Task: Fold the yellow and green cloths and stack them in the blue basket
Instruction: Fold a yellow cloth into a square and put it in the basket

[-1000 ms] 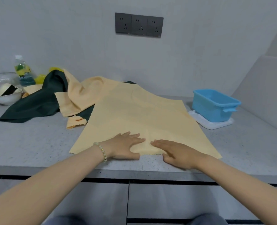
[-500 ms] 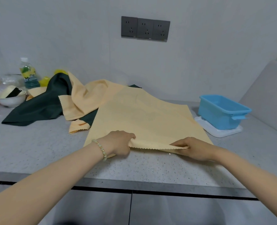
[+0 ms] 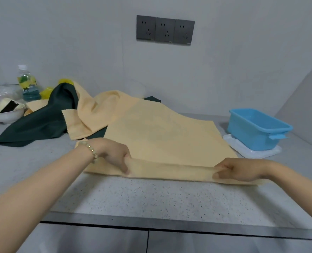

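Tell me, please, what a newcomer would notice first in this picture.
First, the large yellow cloth spread across the middle of the grey counter, with the left hand and the right hand pinching its near edge. Then the blue basket standing at the right, and the dark green cloth crumpled at the back left.

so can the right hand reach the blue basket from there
Probably yes: the blue basket stands close beyond the right hand, open-topped, with nothing standing between. That hand is pinching the edge of the yellow cloth.
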`<state>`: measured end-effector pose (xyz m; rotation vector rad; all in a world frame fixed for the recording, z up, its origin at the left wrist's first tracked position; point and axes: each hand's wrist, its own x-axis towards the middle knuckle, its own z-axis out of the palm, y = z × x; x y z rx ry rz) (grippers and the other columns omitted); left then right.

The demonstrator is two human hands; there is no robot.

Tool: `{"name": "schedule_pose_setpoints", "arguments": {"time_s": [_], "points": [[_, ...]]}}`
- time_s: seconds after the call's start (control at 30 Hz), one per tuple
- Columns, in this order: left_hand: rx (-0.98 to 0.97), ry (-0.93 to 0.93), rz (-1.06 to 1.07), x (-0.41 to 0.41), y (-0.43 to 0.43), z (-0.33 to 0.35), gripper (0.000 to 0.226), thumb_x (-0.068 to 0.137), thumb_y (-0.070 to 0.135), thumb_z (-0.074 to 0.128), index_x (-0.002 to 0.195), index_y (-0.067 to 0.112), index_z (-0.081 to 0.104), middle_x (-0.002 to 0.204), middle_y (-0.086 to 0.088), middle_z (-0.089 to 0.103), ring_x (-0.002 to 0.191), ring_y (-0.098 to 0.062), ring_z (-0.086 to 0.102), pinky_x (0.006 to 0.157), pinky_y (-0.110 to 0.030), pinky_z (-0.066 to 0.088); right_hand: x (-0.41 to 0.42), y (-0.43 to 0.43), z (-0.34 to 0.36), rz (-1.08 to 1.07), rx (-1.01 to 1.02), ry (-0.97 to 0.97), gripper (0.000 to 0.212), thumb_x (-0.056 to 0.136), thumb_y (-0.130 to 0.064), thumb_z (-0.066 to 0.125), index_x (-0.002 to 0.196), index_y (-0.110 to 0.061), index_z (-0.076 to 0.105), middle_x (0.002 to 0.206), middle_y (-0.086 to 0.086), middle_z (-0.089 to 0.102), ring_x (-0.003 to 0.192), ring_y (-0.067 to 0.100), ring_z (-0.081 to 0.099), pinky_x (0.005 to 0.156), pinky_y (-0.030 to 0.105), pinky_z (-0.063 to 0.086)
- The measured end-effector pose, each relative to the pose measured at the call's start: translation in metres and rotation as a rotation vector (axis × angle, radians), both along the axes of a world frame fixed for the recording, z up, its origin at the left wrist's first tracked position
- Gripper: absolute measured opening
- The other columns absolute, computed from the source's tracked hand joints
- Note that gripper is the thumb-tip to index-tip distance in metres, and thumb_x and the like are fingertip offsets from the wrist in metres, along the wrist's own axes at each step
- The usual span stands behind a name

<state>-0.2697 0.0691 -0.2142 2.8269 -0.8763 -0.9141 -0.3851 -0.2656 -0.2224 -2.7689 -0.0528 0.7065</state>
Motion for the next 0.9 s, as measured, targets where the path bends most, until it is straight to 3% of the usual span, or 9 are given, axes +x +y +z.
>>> {"name": "schedule_pose_setpoints", "arguments": {"time_s": [0.1, 0.17, 0.27, 0.33, 0.4, 0.43, 0.53, 0.73, 0.9], "points": [[0.06, 0.333, -0.001, -0.002, 0.005, 0.01, 0.003, 0.086, 0.026, 0.07, 0.083, 0.025, 0.069, 0.077, 0.013, 0.069, 0.072, -0.006, 0.064, 0.071, -0.017, 0.052, -0.002, -0.002, 0.01, 0.0, 0.025, 0.199, 0.024, 0.088, -0.051, 0.058, 0.076, -0.032, 0.052, 0.073, -0.024, 0.054, 0.065, -0.007, 0.049, 0.063, 0.006, 0.039], [0.1, 0.414, -0.042, -0.001, 0.007, 0.01, 0.006, 0.085, 0.028, 0.072, 0.079, 0.029, 0.072, 0.08, 0.015, 0.071, 0.079, -0.005, 0.066, 0.083, -0.021, 0.053, -0.005, -0.004, 0.013, 0.049, 0.076, 0.287, 0.028, 0.084, -0.048, 0.066, 0.087, -0.02, 0.061, 0.083, -0.016, 0.059, 0.072, -0.002, 0.053, 0.069, 0.009, 0.043], [0.144, 0.254, -0.064, 0.006, 0.003, 0.004, 0.017, 0.081, 0.036, 0.075, 0.086, 0.02, 0.074, 0.064, 0.022, 0.063, 0.064, 0.004, 0.059, 0.068, -0.008, 0.046, 0.004, -0.002, 0.014, 0.086, 0.249, 0.247, 0.024, 0.085, -0.029, 0.071, 0.092, -0.007, 0.071, 0.089, 0.002, 0.07, 0.082, 0.013, 0.064, 0.08, 0.029, 0.051], [0.098, 0.097, -0.015, 0.019, 0.001, -0.003, 0.023, 0.078, 0.037, 0.076, 0.086, 0.016, 0.072, 0.063, 0.02, 0.06, 0.061, 0.0, 0.056, 0.058, -0.011, 0.043, 0.018, -0.001, 0.009, 0.075, 0.268, 0.066, 0.009, 0.083, -0.025, 0.073, 0.077, -0.02, 0.071, 0.076, -0.01, 0.069, 0.069, 0.002, 0.062, 0.068, 0.019, 0.047], [0.026, -0.078, 0.021, 0.031, -0.002, -0.009, 0.022, 0.078, 0.038, 0.076, 0.081, 0.017, 0.07, 0.066, 0.014, 0.06, 0.064, -0.008, 0.055, 0.059, -0.019, 0.041, 0.038, -0.001, 0.001, 0.056, 0.124, -0.156, 0.014, 0.082, -0.028, 0.073, 0.07, -0.028, 0.065, 0.064, -0.017, 0.057, 0.059, -0.005, 0.051, 0.061, 0.012, 0.036], [0.004, -0.187, 0.038, 0.037, -0.004, -0.013, 0.025, 0.078, 0.039, 0.075, 0.086, 0.016, 0.07, 0.071, 0.011, 0.061, 0.069, -0.009, 0.056, 0.06, -0.022, 0.041, 0.048, -0.002, -0.005, 0.043, 0.017, -0.251, 0.008, 0.082, -0.032, 0.072, 0.08, -0.027, 0.066, 0.071, -0.019, 0.054, 0.066, -0.005, 0.05, 0.063, 0.013, 0.036], [-0.068, -0.437, 0.103, 0.057, -0.009, -0.027, 0.038, 0.081, 0.043, 0.07, 0.112, 0.022, 0.064, 0.112, 0.008, 0.059, 0.105, -0.013, 0.055, 0.08, -0.025, 0.042, 0.079, -0.008, -0.02, -0.064, -0.179, -0.334, 0.042, 0.083, -0.035, 0.069, 0.12, -0.016, 0.061, 0.113, -0.007, 0.057, 0.105, 0.011, 0.054, 0.089, 0.022, 0.043], [-0.303, -0.456, 0.099, 0.082, -0.012, -0.051, 0.02, 0.089, 0.036, 0.063, 0.106, 0.025, 0.065, 0.099, 0.015, 0.055, 0.091, -0.005, 0.049, 0.076, -0.02, 0.035, 0.111, -0.016, -0.044, -0.125, 0.07, -0.394, 0.009, 0.083, -0.028, 0.069, 0.087, -0.022, 0.064, 0.094, -0.01, 0.064, 0.082, 0.006, 0.056, 0.071, 0.012, 0.042], [-0.447, -0.44, 0.168, 0.088, -0.015, -0.062, 0.012, 0.087, 0.037, 0.065, 0.086, 0.026, 0.067, 0.092, 0.015, 0.063, 0.088, -0.005, 0.055, 0.079, -0.022, 0.042, 0.117, -0.019, -0.055, -0.157, 0.156, -0.481, 0.012, 0.083, -0.017, 0.064, 0.071, -0.02, 0.067, 0.079, -0.011, 0.068, 0.071, 0.004, 0.059, 0.063, 0.008, 0.043]]}}
